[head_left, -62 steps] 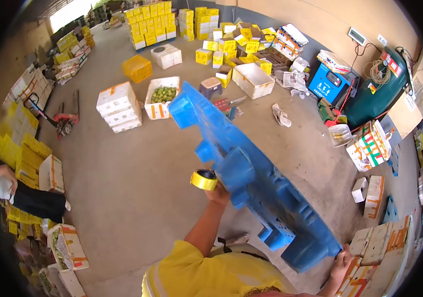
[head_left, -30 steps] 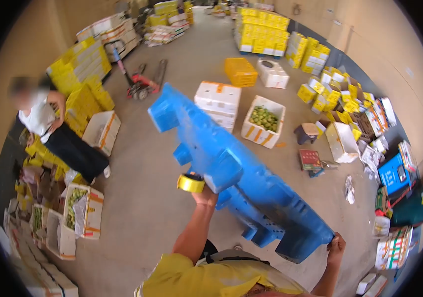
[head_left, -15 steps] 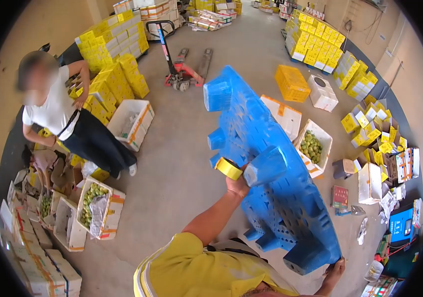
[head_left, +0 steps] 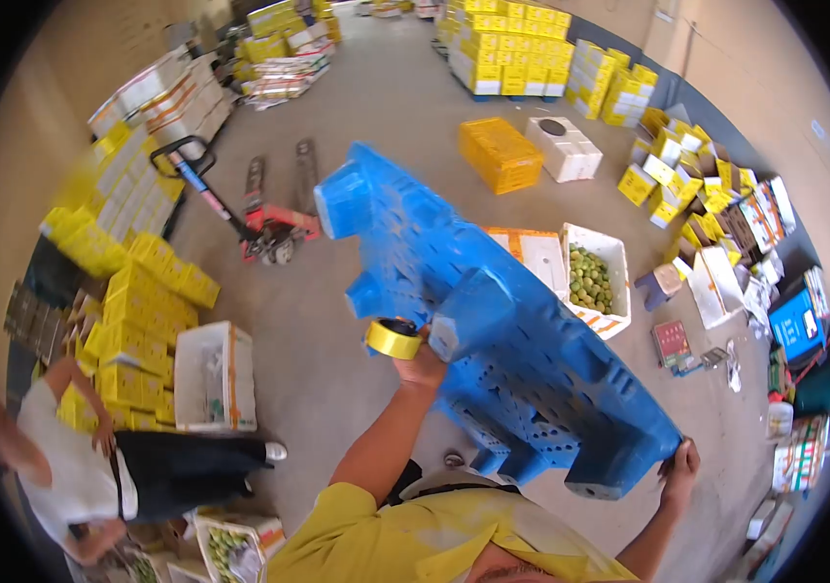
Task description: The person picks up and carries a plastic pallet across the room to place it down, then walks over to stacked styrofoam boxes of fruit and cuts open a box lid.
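A large blue plastic pallet [head_left: 532,360] is held up on edge in front of me, slanting from upper left to lower right, its feet toward me. My left hand [head_left: 422,364] grips it near a middle foot, and a roll of yellow tape [head_left: 394,339] hangs at that hand. My right hand [head_left: 680,466] is closed on the pallet's lower right corner. Behind the pallet, partly hidden by it, are a white foam box [head_left: 532,255] and an open foam box of green fruit [head_left: 591,280].
A red pallet jack [head_left: 279,225] stands left of the pallet. A person in a white top [head_left: 70,457] is at the lower left, near yellow boxes [head_left: 133,340] and an open foam box [head_left: 216,377]. A yellow crate [head_left: 501,155] and a small stool [head_left: 661,282] stand beyond.
The view has swung about, first toward the left side of the room. Both hands still hold the blue pallet, which now appears lower and more to the left than half a second ago.
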`<state>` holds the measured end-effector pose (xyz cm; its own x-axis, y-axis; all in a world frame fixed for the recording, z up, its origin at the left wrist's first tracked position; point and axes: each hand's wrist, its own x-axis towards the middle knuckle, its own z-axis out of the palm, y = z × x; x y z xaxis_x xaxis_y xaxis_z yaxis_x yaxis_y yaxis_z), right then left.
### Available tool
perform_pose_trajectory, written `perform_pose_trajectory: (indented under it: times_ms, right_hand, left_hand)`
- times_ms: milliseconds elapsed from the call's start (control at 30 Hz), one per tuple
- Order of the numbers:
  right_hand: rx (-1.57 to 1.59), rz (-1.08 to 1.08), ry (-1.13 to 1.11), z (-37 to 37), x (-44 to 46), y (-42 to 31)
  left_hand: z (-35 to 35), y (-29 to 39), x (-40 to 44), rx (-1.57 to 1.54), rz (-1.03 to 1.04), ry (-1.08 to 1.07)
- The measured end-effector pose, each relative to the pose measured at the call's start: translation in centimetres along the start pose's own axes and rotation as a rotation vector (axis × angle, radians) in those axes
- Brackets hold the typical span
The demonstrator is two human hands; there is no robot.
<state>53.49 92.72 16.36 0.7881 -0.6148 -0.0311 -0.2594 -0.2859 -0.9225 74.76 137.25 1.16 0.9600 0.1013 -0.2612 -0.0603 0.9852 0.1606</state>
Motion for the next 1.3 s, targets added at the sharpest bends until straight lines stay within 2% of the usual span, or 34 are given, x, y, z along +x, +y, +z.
perform_pose_trajectory:
  times_ms: [100,200,300,367,433,500,567,600,667,733,800,833,867,933,967,1033,1100,1200,1233,1300]
  right_hand:
    - [0.028,0.041,0.061,4.1,-0.2,-1.6]
    - [0.006,0.013,0.174,9.4,-1.4,-2.7]
    - [0.007,0.071,0.284,14.2,-3.4,-4.3]
    - [0.017,0.088,0.307,17.5,-5.7,-6.3]
    - [0.043,0.121,0.393,20.4,-7.5,-6.6]
    - [0.124,0.148,0.414,22.5,-9.5,-6.1]
    - [0.186,0.215,0.423,24.9,-11.2,-8.4]
    - [0.185,0.222,0.433,26.5,-11.4,-9.5]
    - [0.178,0.166,0.408,30.6,-11.5,-12.0]
    - [0.165,0.153,0.42,33.6,-10.6,-13.9]
    - [0.133,0.121,0.385,36.6,-9.3,-16.2]
    - [0.143,0.129,0.401,38.0,-8.5,-17.3]
    - [0.121,0.122,0.358,39.6,-7.6,-18.5]
    - [0.071,0.146,0.286,43.0,-5.9,-20.1]
    - [0.125,0.122,0.294,43.8,-5.4,-18.9]
    - [0.16,0.071,0.318,46.0,-3.0,-18.2]
    - [0.14,0.086,0.368,48.1,-0.9,-20.9]
    - [-0.004,0.139,0.357,50.4,1.6,-22.7]
    - [-0.029,0.172,0.403,51.2,2.0,-21.9]
    - [0.034,0.145,0.464,53.5,3.1,-20.4]
  left_hand:
    - [0.7,3.0,4.4,-0.05,-0.028,-0.075]
    - [-1.6,5.9,11.6,-0.134,-0.154,-0.107]
    - [-0.1,8.7,15.1,-0.148,-0.205,-0.025]
    - [-2.8,10.4,18.3,-0.164,-0.245,-0.025]
    - [-4.0,11.9,21.7,-0.081,-0.328,-0.171]
    - [-2.3,13.1,22.4,-0.185,-0.402,-0.133]
    - [-1.6,15.4,24.1,-0.187,-0.358,-0.018]
    - [-1.3,16.2,25.6,-0.193,-0.369,-0.083]
    - [-0.1,18.1,29.6,-0.137,-0.37,-0.063]
    - [1.0,18.6,33.3,-0.075,-0.381,-0.061]
    - [2.7,20.0,37.4,-0.159,-0.369,-0.121]
    - [6.3,20.9,38.1,-0.183,-0.403,-0.251]
    - [7.2,21.1,40.2,-0.171,-0.417,-0.256]
    - [9.0,21.8,43.8,-0.021,-0.4,-0.018]
    - [9.3,21.6,44.5,-0.024,-0.396,-0.032]
    - [11.1,21.8,47.8,-0.098,-0.382,-0.218]
    - [6.6,21.2,54.1,0.035,-0.462,-0.186]
    - [8.4,20.7,56.8,-0.139,-0.426,-0.062]
    - [8.9,20.7,57.8,-0.034,-0.457,0.036]
    - [9.9,20.8,61.0,-0.087,-0.448,0.008]
